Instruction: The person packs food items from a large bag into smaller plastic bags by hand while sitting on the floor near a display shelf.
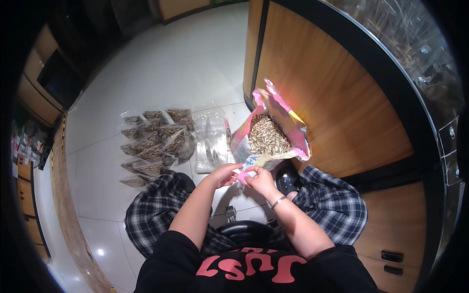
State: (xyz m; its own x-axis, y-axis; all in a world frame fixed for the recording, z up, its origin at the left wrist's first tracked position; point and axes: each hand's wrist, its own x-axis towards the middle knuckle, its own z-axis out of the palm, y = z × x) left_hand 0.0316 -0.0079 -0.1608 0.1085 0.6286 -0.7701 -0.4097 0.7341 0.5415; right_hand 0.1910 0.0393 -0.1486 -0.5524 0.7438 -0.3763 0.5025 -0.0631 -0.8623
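Observation:
Between my knees, a large pink foil-lined bag [242,137] stands with its mouth wide, part-filled with sunflower seeds [269,135]. My right hand [261,178] grips the bag's near pink edge between thumb and fingers. At the same edge, my left hand [225,175] has its fingertips against the bag; its grip is partly hidden. Left of the bag lies a stack of clear plastic bags [210,143] on the floor. Farther left, several clear zip bags of seeds [150,141] stand in rows close together.
A curved wooden counter [329,95] with black trim rises at the right, close to the large bag. Transparent plastic packaging [414,47] lies on its top. My shoe [287,177] is beside the bag's near right corner. Pale tiles [146,77] cover the floor.

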